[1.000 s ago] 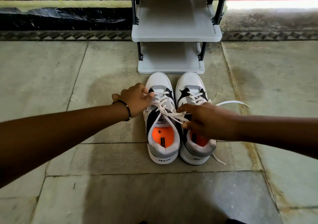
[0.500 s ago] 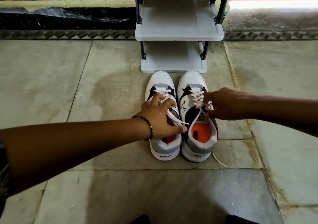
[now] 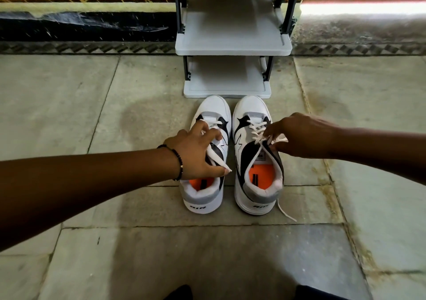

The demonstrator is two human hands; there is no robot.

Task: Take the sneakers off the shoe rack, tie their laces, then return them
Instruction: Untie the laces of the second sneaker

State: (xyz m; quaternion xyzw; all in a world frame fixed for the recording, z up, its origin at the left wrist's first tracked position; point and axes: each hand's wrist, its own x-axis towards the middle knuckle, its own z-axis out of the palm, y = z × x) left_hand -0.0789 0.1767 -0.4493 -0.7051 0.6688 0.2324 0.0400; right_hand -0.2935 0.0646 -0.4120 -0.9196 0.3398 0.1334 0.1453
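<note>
Two white, black and grey sneakers with orange insoles stand side by side on the stone floor, toes toward the shoe rack (image 3: 232,46). My left hand (image 3: 196,154) lies over the left sneaker (image 3: 202,198) and grips its white lace, whose end sticks out past my thumb. My right hand (image 3: 299,136) is at the lacing of the right sneaker (image 3: 255,184), fingers pinching its lace near the top eyelets. A loose lace end (image 3: 285,212) trails on the floor by the right sneaker's heel.
The grey two-shelf rack with dark posts stands against the wall base, both shelves bare. Stone floor tiles spread to both sides. Dark tips, perhaps my knees or feet (image 3: 179,294), show at the bottom edge.
My right hand left the left sneaker's lace and moved right onto the right sneaker's lacing. My left hand slid from the left sneaker's side onto its top, taking its lace.
</note>
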